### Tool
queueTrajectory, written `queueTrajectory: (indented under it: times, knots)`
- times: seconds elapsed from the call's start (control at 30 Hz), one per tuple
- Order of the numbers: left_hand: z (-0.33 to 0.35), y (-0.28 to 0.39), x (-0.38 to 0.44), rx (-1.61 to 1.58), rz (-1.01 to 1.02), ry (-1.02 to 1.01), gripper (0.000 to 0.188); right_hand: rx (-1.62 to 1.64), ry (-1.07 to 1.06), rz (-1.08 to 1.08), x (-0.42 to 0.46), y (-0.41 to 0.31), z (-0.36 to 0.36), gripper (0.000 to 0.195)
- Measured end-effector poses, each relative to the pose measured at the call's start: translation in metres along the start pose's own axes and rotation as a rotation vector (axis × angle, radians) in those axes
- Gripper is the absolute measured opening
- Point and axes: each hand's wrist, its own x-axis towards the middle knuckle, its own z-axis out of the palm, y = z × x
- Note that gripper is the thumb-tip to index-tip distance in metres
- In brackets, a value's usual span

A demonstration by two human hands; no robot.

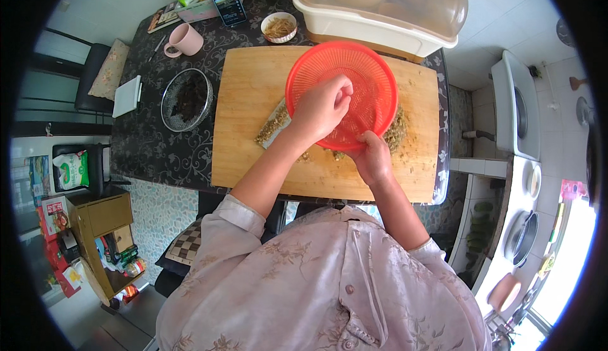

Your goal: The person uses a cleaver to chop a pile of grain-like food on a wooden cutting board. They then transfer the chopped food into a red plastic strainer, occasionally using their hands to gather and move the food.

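Note:
A red plastic mesh basket [342, 49] is held above a wooden cutting board [256, 75], its open side facing up. My right hand [373, 158] grips the near rim, thumb on top. Over the basket's left part, my left hand [325, 106] has its fingers curled inward; whether something small lies between them cannot be made out. Chopped greenish-brown bits [395, 132] lie on the board, partly hidden under the basket. To the left, a flat metal blade [274, 132], likely a cleaver's, carries more chopped bits; the basket and my left forearm cover the rest of it.
Left of the board stands a wire-mesh strainer [166, 99] with dark pieces in it. Behind are a pink mug [186, 39], a phone [228, 4] and a bowl of pale strips [279, 27]. A large lidded plastic bin [370, 28] borders the board's far edge.

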Motion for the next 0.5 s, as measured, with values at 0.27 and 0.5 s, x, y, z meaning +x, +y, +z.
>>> queueTrajectory:
  times: [0.27,0.5]
  knots:
    - [0.012,-0.001,0.009,0.236,0.139,0.105,0.013,-0.002,-0.002,-0.023,0.000,0.018,-0.007,0.016]
    - [0.007,0.011,0.011,0.005,0.130,0.123,0.017,0.582,-0.043,0.288,-0.021,-0.047,0.023,0.027]
